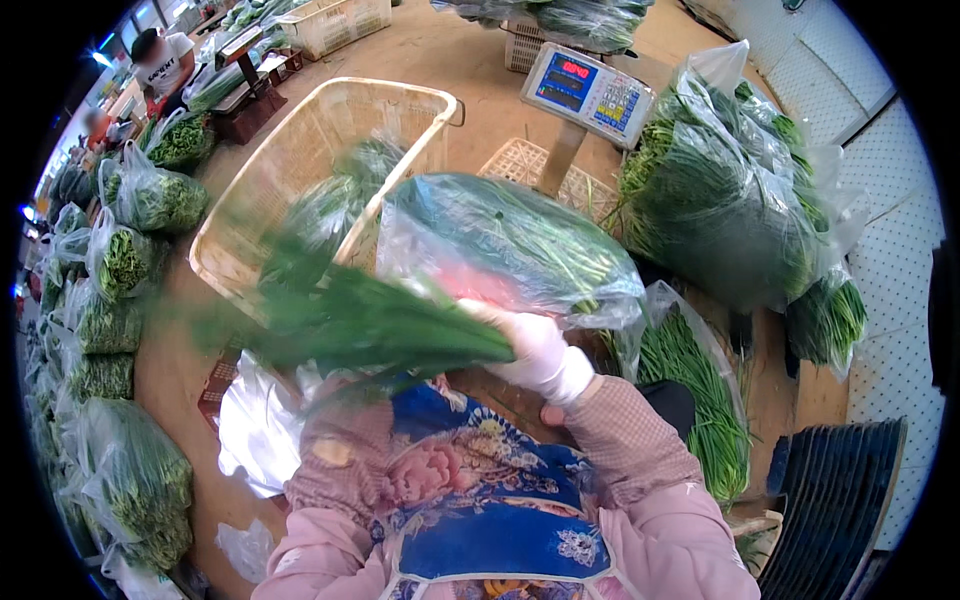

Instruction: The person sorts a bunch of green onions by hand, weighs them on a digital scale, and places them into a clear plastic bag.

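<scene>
My right hand [540,355], in a white glove, is closed round the stem end of a bunch of long green chives [390,320]. The leaves stretch to the left in front of me and are smeared by motion. My left sleeve [345,450] reaches up beneath the bunch, and the leaves hide that hand. Just beyond, a clear plastic bag packed with greens [510,235] lies on a scale with a digital display [590,90]. Left of that bag, a large cream plastic crate [290,120] holds another bag of greens [345,195].
Full bags of greens [720,190] stand at the right by the wall. Loose chives [690,390] lie in an opened bag beside my right arm. Many bagged greens [135,480] line the left side. Dark stacked crates [835,510] are at lower right. A person [165,65] sits at far left.
</scene>
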{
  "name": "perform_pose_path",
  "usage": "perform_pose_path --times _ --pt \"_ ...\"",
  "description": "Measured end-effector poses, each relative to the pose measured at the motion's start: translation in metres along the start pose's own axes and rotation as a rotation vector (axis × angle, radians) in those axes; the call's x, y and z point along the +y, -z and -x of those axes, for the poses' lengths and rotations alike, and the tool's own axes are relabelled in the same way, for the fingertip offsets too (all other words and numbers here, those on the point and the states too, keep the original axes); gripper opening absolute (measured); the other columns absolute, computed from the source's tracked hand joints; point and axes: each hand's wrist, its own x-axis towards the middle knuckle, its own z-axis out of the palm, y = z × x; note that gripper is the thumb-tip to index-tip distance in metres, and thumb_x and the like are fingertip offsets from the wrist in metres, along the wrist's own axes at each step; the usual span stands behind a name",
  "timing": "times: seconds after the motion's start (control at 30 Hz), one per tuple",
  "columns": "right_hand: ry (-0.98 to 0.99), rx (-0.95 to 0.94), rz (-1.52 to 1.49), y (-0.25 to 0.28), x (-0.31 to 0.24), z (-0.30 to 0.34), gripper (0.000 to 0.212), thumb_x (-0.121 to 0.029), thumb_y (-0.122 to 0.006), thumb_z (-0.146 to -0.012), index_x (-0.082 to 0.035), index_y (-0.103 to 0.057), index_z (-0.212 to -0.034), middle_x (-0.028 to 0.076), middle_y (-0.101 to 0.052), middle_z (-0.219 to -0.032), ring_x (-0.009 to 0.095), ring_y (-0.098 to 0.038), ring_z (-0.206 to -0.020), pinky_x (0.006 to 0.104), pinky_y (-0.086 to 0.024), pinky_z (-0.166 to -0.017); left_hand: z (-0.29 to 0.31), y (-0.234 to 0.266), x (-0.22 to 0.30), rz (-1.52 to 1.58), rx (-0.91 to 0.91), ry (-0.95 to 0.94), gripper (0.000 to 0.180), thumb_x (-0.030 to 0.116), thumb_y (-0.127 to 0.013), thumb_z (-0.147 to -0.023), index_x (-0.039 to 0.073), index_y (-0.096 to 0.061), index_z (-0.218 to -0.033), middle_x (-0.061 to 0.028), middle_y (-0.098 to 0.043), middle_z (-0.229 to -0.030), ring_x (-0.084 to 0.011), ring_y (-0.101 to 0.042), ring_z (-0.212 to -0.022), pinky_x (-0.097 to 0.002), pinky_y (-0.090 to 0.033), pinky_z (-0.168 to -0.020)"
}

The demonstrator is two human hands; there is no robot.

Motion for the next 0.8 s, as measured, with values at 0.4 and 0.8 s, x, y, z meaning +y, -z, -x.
perform_pose_path --times 0.4,0.8 --pt "-0.662 -0.033 0.4 0.079 0.093 -0.09 0.053 -0.04 -0.061 -0.078 -0.003 -0.055 -0.115 0.016 -0.06 -0.11 0.027 -0.055 -0.104 0.0337 -0.041 -0.09 0.031 -0.194 0.034 -1.06 0.185 -0.954 0.011 0.003 -0.062 -0.08 0.0 -0.061 -0.091 -0.0031 -0.059 -0.08 -0.0106 -0.055 -0.07 -0.0234 -0.045 -0.063" --pt "-0.441 -0.187 0.19 0.006 0.149 -0.005 0.04 -0.034 -0.048 -0.09 -0.003 -0.052 -0.115 0.016 -0.062 -0.101 0.03 -0.058 -0.091 0.0346 -0.044 -0.083 -0.027 -0.142 -0.05 -2.515 -0.177 -0.75 0.037 0.032 -0.058 -0.076 0.004 -0.059 -0.1 -0.016 -0.056 -0.102 -0.0334 -0.054 -0.095 -0.0419 -0.045 -0.079"
